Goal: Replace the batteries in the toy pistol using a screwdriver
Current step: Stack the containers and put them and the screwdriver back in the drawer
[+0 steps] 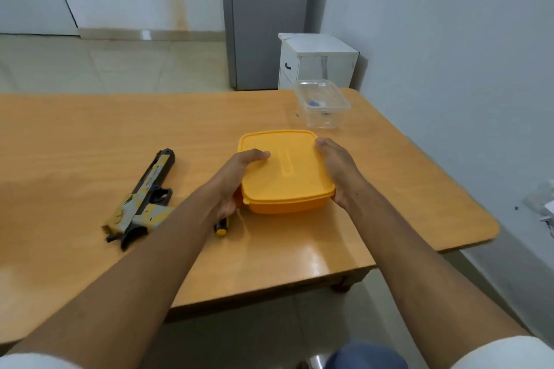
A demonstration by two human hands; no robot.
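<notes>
Two hands grip a shut orange box (284, 174) on the table (90, 135).
The left hand (236, 180) curls round its left edge, thumb on the lid; the right hand (337, 171) clasps the right edge. A screwdriver (221, 226) lies under the left wrist, the toy pistol (144, 201) farther left, a clear tub (322, 103) behind.

On the table (90, 129) the toy pistol (143, 199) lies left of the lidded box (284, 172), the screwdriver (221, 226) between them, an open container (322, 103) behind.

Orange lidded box (284, 177), yellow-grey-black patterned toy pistol (144, 204), tan table (90, 135).
</notes>
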